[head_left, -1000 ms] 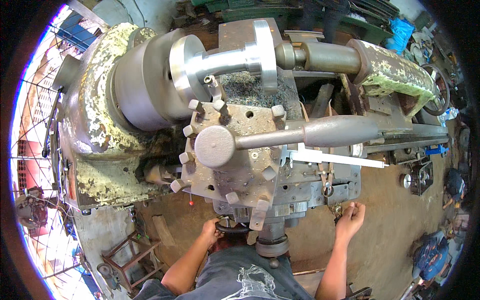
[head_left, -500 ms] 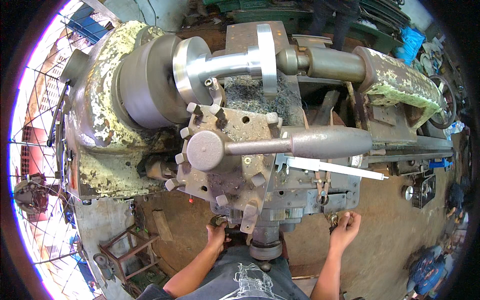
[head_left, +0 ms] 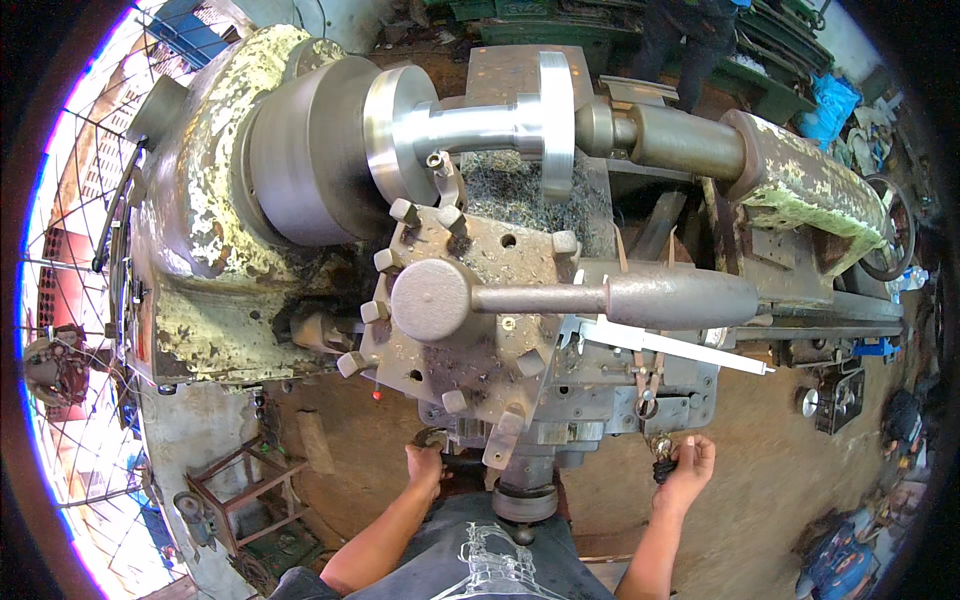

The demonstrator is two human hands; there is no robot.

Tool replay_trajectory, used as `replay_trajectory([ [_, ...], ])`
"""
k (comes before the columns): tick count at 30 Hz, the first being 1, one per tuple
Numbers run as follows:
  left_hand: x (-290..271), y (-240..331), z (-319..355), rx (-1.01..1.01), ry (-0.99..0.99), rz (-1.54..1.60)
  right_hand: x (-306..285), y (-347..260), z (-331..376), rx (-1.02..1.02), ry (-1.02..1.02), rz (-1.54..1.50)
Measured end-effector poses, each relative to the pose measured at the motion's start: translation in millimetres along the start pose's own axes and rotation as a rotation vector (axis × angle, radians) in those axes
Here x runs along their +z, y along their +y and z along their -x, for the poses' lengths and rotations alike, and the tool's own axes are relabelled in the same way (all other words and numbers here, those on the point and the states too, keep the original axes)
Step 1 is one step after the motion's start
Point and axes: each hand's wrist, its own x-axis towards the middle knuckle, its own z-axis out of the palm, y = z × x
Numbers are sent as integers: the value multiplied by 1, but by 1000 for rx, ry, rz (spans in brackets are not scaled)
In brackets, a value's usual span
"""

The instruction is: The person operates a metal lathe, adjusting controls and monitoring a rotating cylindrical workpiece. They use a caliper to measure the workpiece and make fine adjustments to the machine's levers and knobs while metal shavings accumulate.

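My left hand grips a dark, round handwheel; my right hand curls beside a black-and-brass metal fitting, its grip unclear.

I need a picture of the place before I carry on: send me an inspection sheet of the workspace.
Surface: chips heaped below the workpiece, more on the tool post.
Work: workpiece set between chuck and tailstock; cutting tool close to its left flange.
Clutter: caliper and dividers right of the tool post.
Hands: left hand at the handwheel, grip partly hidden; right hand curled by a small handle, contact unclear.
Cables: thin line at upper left, perhaps one.
Surroundings: person standing at the back; blue bag, upper right; stool frame, lower left.
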Motion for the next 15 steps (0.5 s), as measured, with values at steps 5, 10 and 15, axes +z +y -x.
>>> replay_trajectory([
  [5,3,13,9,52,55,-100,-48,124,-39,433,109,-511],
  [10,2,14,8,37,111,-148,-47,222,-50,581,-274,-289],
  [15,-3,5,8,32,95,-102,-16,195,-41,574,-255,-391],
])
